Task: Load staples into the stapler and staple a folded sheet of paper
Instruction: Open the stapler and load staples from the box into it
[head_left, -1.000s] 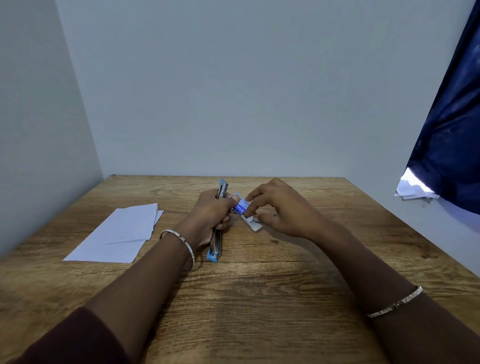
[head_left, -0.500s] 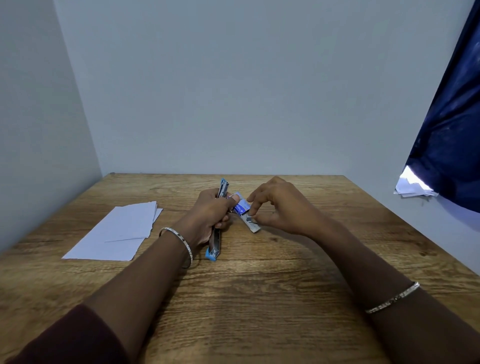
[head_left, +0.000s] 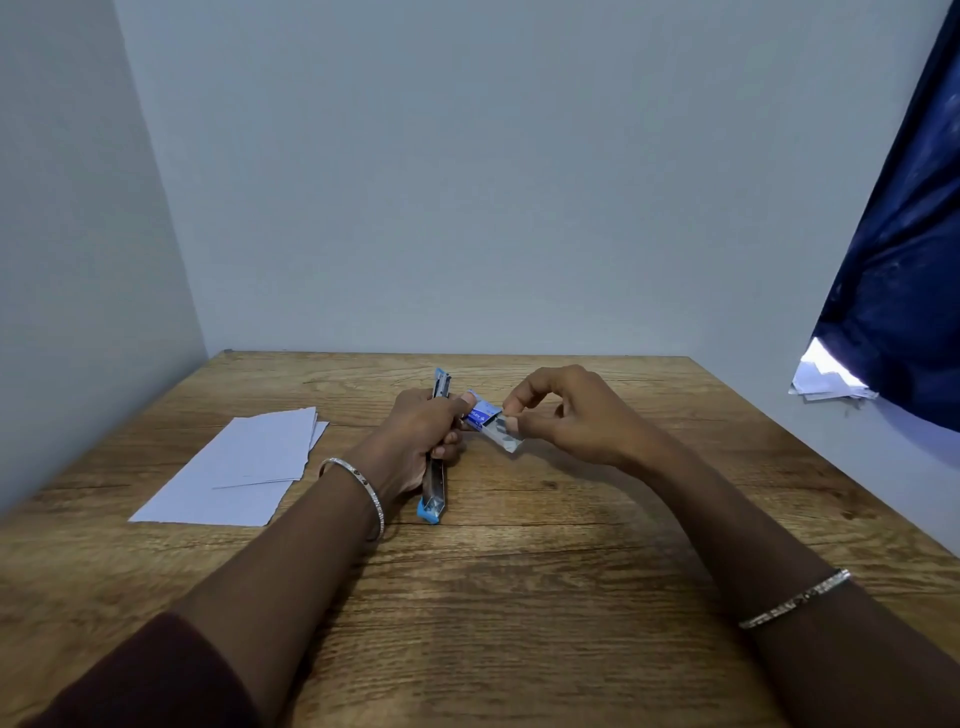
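Now stapler (head_left: 434, 493) left, box (head_left: 488, 418) between hands (head_left: 415, 441) (head_left: 576, 421).

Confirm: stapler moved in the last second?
No. The stapler, gripped by the left hand, sits at the same spot and angle relative to the paper stack.

Plain desk corner, wooden table (head_left: 519, 597), bare grey walls (head_left: 467, 182), loose paper sheets (head_left: 244, 467)

Near the middle of the table (head_left: 519, 597) we find the stapler (head_left: 432, 499) in the left hand (head_left: 421, 436), running away from us. The staple box (head_left: 491, 423) sits just to its right, held between that hand's thumb and the right hand (head_left: 576, 421). A stack of paper sheets (head_left: 244, 467) lies on the table well to the left, and a curtain (head_left: 904, 260) hangs beyond the table's right edge.
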